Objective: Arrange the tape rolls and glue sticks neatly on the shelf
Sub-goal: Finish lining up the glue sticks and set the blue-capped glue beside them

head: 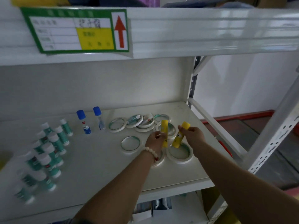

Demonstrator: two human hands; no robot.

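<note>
My left hand [156, 139] grips a smooth yellow glue stick [165, 135], a plain cylinder held nearly upright. My right hand [192, 136] clasps a second yellow stick [180, 136], tilted with its top leaning right. Both are held just above flat white tape rolls [131, 143], thin rings lined green inside, scattered and partly overlapping on the matte white metal shelf [97, 159]. Further left stand two clear blue-capped bottles [84, 122] and rows of white-capped teal glue sticks [53, 147], blurred.
</note>
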